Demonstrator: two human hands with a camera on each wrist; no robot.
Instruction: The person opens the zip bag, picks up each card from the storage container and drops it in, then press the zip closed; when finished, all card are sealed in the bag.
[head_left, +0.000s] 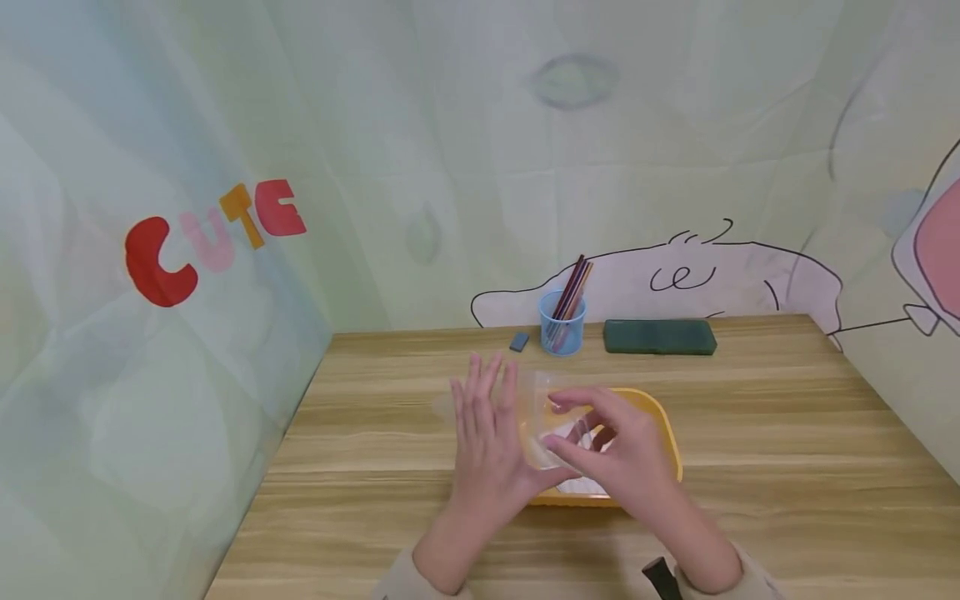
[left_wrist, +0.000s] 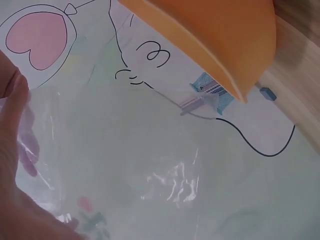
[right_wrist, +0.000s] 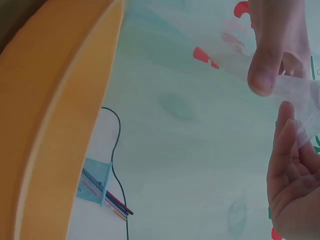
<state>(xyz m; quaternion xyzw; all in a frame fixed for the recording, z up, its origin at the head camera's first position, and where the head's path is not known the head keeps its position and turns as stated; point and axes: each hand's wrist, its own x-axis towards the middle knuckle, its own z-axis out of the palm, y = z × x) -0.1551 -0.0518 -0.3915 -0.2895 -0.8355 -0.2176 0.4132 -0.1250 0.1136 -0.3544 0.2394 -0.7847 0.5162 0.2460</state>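
Observation:
A clear plastic bag [head_left: 542,417] hangs between my hands above a yellow-orange tray [head_left: 667,433]. My left hand [head_left: 483,442] touches it, fingers straight and pointing away, the thumb stretched to the right below. From the right, my right hand [head_left: 615,433] reaches in with bent fingers and holds the bag's near edge between thumb and fingers. In the right wrist view, the left thumb [right_wrist: 262,80] lies across the see-through plastic, above the curled right fingers [right_wrist: 285,145]. Through the film in the left wrist view, blurred fingers [left_wrist: 27,145] show. White material [head_left: 581,486] lies in the tray, partly hidden.
Behind the tray stand a blue cup [head_left: 562,333] of coloured pencils and a dark green case [head_left: 660,337]. A small blue block [head_left: 519,342] lies left of the cup. Printed cloth [head_left: 420,167] surrounds the wooden table [head_left: 360,467]. A dark strap [head_left: 662,577] shows near the right sleeve.

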